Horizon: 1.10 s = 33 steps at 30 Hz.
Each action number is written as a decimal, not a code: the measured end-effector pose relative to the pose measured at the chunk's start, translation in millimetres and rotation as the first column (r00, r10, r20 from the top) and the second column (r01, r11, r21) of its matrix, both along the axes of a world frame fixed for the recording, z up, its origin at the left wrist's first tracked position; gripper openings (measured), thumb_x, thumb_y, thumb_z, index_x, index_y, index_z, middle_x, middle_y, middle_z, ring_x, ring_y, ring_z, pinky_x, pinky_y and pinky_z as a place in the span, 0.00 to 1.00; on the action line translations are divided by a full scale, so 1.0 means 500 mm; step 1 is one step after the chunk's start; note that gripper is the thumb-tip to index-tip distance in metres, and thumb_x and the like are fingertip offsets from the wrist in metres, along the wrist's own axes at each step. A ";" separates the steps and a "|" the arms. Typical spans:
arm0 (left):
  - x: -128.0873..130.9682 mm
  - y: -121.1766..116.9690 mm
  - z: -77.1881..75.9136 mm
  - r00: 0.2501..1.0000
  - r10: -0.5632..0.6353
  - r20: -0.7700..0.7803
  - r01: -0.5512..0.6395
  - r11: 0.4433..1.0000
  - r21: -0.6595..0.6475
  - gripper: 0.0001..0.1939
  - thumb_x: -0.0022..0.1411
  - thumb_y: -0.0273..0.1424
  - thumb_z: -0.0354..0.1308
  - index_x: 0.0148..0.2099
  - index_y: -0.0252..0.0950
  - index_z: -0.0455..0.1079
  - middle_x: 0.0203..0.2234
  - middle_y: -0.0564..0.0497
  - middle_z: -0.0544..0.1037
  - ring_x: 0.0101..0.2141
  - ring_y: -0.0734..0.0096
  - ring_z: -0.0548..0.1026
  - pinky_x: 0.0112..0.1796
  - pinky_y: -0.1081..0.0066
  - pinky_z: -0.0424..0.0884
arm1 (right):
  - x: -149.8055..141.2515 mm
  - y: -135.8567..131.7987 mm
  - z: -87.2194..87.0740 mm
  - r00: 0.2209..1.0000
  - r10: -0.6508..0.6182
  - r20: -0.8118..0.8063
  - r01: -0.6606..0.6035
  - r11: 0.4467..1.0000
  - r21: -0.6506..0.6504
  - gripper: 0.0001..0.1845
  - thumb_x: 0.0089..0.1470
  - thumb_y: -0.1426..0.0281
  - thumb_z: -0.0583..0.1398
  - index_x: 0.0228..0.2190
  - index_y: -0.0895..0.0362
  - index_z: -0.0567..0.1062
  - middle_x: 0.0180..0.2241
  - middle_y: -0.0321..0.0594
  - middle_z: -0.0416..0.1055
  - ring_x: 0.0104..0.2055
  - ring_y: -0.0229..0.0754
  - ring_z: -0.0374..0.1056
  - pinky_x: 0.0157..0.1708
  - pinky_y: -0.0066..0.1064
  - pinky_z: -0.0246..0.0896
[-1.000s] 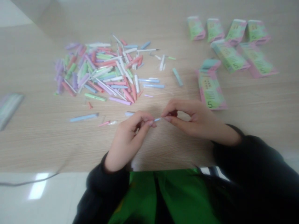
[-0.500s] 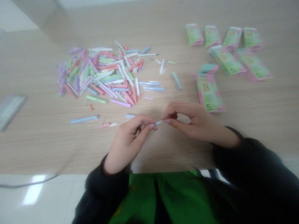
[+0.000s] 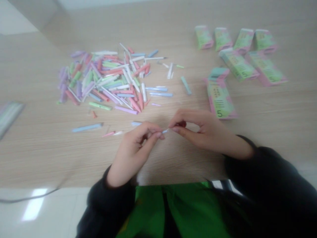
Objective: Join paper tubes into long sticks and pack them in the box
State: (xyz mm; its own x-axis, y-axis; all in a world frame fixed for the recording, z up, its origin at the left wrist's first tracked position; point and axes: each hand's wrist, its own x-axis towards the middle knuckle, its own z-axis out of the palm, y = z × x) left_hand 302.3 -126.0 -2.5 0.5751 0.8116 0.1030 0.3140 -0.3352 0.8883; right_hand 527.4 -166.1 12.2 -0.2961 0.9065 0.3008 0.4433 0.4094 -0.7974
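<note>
The left hand [image 3: 132,152] and the right hand [image 3: 205,132] meet just above the worktop [image 3: 49,158], their grips closed in a tight pinch on a slim pale blue pen part [image 3: 164,131]. Its thin length spans the small gap between the fingertips, and the part sits tilted slightly from level, clear of the wood. Both grips have thumb and forefinger pressed to it, with the other fingers curled in. (A dark reddish patch inside the right grip is too blurred to identify.)

Directly ahead of the grip lies a loose heap of pastel pen parts [image 3: 104,79] in pink, lilac, green, white and blue, with strays nearer the hands. A short pale blue piece [image 3: 136,123] lies just ahead of the left hand, and a longer blue barrel [image 3: 87,127] and a pink tip [image 3: 108,134] lie farther left.

Ahead and to the right of the grip stand pink-and-green cartons [image 3: 237,64], and the closest, a carton printed with a 5 [image 3: 220,100], lies near the right hand. A grey-white bundle [image 3: 8,117] sits at the far left edge. Black sleeves [image 3: 267,185] cover both forearms, and a green garment [image 3: 168,211] shows below the grip.
</note>
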 end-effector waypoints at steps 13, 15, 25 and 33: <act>0.007 -0.005 0.008 1.000 0.021 0.008 -0.021 1.000 -0.012 0.03 0.67 0.26 0.60 0.40 0.37 0.75 0.28 0.55 0.78 0.29 0.74 0.74 0.31 0.74 0.67 | -0.003 -0.007 0.002 0.991 -0.084 0.100 0.087 0.996 -0.023 0.07 0.61 0.76 0.61 0.37 0.54 0.79 0.35 0.35 0.80 0.35 0.39 0.73 0.36 0.30 0.65; 0.007 -0.005 0.008 1.000 0.022 0.000 -0.022 1.000 -0.017 0.03 0.67 0.26 0.59 0.39 0.37 0.75 0.27 0.56 0.77 0.29 0.74 0.74 0.31 0.74 0.67 | -0.004 -0.007 0.003 0.990 -0.088 0.108 0.092 0.995 -0.026 0.06 0.61 0.75 0.62 0.37 0.54 0.79 0.34 0.36 0.80 0.35 0.39 0.73 0.35 0.30 0.66; 0.007 -0.005 0.010 0.999 0.048 -0.006 -0.048 0.997 -0.065 0.03 0.67 0.28 0.59 0.40 0.37 0.75 0.29 0.54 0.79 0.29 0.72 0.75 0.31 0.73 0.68 | -0.004 -0.003 -0.004 0.990 -0.069 0.122 0.067 0.998 0.020 0.07 0.63 0.75 0.61 0.38 0.53 0.78 0.37 0.36 0.80 0.39 0.41 0.75 0.41 0.32 0.70; 0.007 -0.004 0.010 0.999 0.030 -0.012 -0.030 0.998 -0.055 0.04 0.67 0.28 0.60 0.41 0.37 0.76 0.29 0.53 0.80 0.31 0.71 0.76 0.33 0.73 0.70 | -0.014 -0.007 0.002 0.988 -0.102 0.114 0.101 0.995 0.016 0.06 0.63 0.75 0.62 0.37 0.53 0.79 0.36 0.35 0.80 0.38 0.40 0.75 0.40 0.31 0.70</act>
State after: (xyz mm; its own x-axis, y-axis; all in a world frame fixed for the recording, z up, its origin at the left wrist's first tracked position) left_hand 305.9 -128.1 2.4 0.5511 0.8329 0.0511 0.3331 -0.2757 0.9017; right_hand 520.6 -169.6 13.1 -0.2361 0.9307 0.2792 0.5713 0.3654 -0.7349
